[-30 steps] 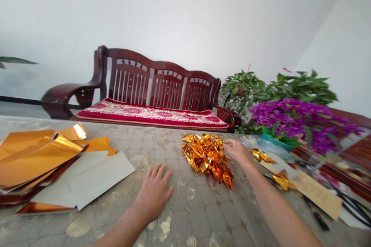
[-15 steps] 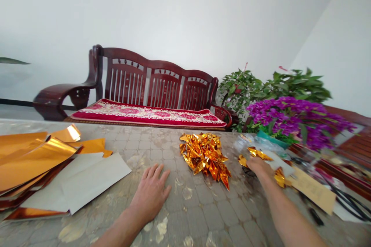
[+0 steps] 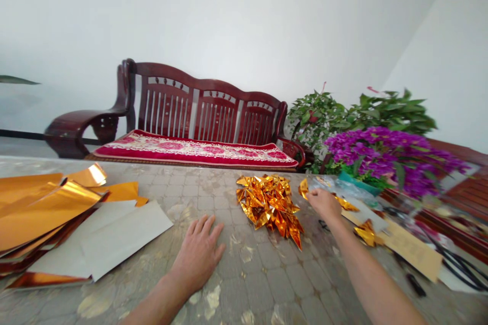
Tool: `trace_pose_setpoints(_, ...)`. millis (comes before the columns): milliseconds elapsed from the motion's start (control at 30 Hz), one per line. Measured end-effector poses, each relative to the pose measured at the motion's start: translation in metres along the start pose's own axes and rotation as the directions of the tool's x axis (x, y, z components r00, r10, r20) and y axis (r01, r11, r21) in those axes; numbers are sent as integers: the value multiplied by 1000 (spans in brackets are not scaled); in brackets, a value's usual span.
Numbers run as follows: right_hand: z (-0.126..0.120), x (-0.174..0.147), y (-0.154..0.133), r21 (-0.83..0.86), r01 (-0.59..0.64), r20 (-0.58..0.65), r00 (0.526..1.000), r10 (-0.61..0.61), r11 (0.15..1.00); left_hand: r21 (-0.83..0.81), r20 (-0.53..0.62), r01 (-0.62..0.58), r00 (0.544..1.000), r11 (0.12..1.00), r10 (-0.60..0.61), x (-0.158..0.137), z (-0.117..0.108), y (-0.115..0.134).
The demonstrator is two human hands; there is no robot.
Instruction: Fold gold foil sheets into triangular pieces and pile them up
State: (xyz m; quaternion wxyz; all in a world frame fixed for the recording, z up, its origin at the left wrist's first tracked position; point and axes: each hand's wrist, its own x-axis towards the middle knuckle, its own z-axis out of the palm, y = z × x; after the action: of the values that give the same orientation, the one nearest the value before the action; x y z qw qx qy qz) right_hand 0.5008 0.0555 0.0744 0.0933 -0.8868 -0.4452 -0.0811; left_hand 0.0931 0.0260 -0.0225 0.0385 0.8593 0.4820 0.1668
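My left hand (image 3: 200,251) rests flat on the table cover, fingers stretched out, holding nothing. To its right lies a heap of shiny gold foil folded pieces (image 3: 269,205) with pointed tips. My right hand (image 3: 325,205) pinches one gold foil folded piece (image 3: 303,189) just right of the heap, apart from it. Two more foil pieces lie near my right wrist: one (image 3: 346,204) partly behind the hand, another (image 3: 366,233) beside the forearm. At the far left, a stack of gold foil sheets (image 3: 49,208) spreads out, some turned to their pale backs (image 3: 118,238).
The patterned table cover (image 3: 229,284) lies under everything. Right of my arm are a tan card (image 3: 414,251), a black object (image 3: 415,284), dark cables (image 3: 463,269) and clear plastic. Purple flowers (image 3: 389,157) stand behind them. A wooden bench (image 3: 206,106) is beyond the table.
My right hand has moved left toward the heap, carrying a gold foil folded piece away from the items on the right. My left hand has stayed in place.
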Motion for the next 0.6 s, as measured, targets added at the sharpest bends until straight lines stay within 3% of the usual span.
trace_pose_setpoints(200,-5,0,-49,-11,197,-57,979,-198,980,-14,-3,-2,1000,1000,2,0,0,-1)
trace_pose_setpoints(600,11,16,-90,-67,251,-17,967,-253,966,-24,2,10,1000,1000,-10,1,0,-1)
